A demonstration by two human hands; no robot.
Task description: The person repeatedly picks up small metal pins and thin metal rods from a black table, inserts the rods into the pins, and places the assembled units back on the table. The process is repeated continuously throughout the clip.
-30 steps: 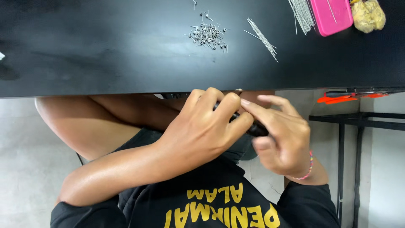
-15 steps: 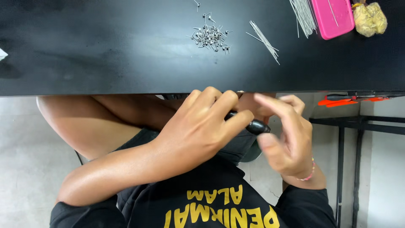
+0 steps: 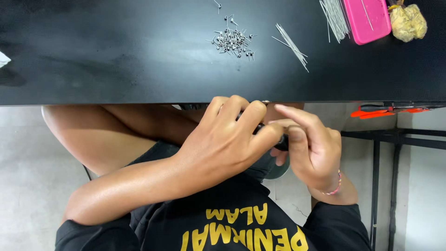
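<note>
Left hand: fingers curled tight, grip closed around a small dark tool-like object, mostly hidden by the knuckles; only a black end shows between the two hands. Right hand: thumb and forefinger pinched onto that same black end, remaining fingers loosely spread, grip partly closed on it. Object sits below the near edge of the black worktop, over the lap, not resting on the surface.

On the worktop, well apart from the hands: cluster of small silver metal pins, loose bundle of thin straight metal wires, second wire bundle just beside a pink rectangular plastic box, crumpled yellow bag.
</note>
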